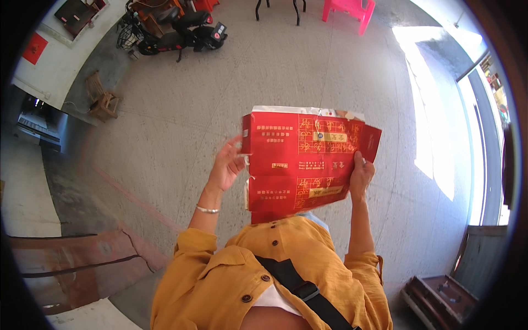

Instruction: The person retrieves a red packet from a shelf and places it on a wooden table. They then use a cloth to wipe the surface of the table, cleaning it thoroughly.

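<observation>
A flattened red cardboard carton (274,189) with gold printing and writing is held up before my chest. Its edges are torn, and pale inner board shows along the top. My right hand (363,175) grips the carton's right edge, thumb on the printed face and the other fingers mostly hidden behind. At the left edge, beside a small folded flap (246,134), is my left hand (228,163). Its fingers are spread and slightly blurred, with the fingertips at the flap; whether they touch it I cannot tell.
A black electric scooter (181,37) and a small wooden chair (102,99) stand on the concrete floor (198,111). Farther off is a pink plastic chair (350,12). A dark wooden box-like piece (443,297) lies at lower right, and brown sheeting (78,264) at lower left.
</observation>
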`<action>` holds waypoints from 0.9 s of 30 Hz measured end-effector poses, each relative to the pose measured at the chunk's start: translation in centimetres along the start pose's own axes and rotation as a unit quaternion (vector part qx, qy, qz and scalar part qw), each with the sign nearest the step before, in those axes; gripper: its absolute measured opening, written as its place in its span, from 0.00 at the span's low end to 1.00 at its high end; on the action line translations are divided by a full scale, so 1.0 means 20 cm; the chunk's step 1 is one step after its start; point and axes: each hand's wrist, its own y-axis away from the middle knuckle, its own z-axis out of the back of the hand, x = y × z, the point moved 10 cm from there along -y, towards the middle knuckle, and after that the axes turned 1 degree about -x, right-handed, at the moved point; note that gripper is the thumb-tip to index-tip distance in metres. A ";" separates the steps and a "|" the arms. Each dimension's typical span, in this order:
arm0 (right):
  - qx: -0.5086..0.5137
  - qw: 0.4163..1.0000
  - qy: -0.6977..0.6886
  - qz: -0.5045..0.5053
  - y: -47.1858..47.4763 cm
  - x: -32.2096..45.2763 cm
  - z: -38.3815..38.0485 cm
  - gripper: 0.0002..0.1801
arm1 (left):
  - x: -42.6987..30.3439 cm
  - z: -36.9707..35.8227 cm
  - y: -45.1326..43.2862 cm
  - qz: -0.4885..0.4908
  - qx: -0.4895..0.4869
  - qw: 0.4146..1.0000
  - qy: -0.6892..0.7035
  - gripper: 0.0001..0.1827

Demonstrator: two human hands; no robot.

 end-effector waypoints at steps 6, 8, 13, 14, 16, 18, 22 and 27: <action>0.014 0.998 -0.065 0.006 -0.19 -0.09 -0.16 0.22 | 0.11 -0.16 -0.03 0.076 0.035 0.996 -0.020 0.25; 0.015 0.997 -0.069 -0.002 -0.32 -0.10 -0.26 0.22 | 0.06 -0.14 -0.16 0.088 0.029 0.994 -0.062 0.23; 0.043 0.989 -0.141 0.031 -0.31 -0.02 -0.29 0.18 | 0.11 0.00 -0.18 0.010 -0.027 0.970 -0.242 0.20; 0.044 0.982 -0.175 0.049 -0.33 0.00 -0.31 0.17 | 0.12 0.03 -0.22 0.003 -0.026 0.969 -0.244 0.20; 0.051 0.983 -0.170 0.042 -0.44 -0.07 -0.36 0.16 | 0.11 0.06 -0.36 -0.012 -0.013 0.969 -0.245 0.21; 0.029 0.993 -0.090 0.064 -0.52 -0.14 -0.36 0.16 | 0.14 0.12 -0.44 0.024 -0.001 0.962 -0.272 0.23; -0.073 0.984 -0.122 0.105 -0.39 -0.16 -0.30 0.18 | 0.20 0.11 -0.41 0.050 0.062 0.967 -0.241 0.31; -0.048 0.995 -0.091 0.003 -0.25 -0.30 -0.32 0.18 | 0.25 0.24 -0.39 0.138 0.053 0.947 -0.287 0.34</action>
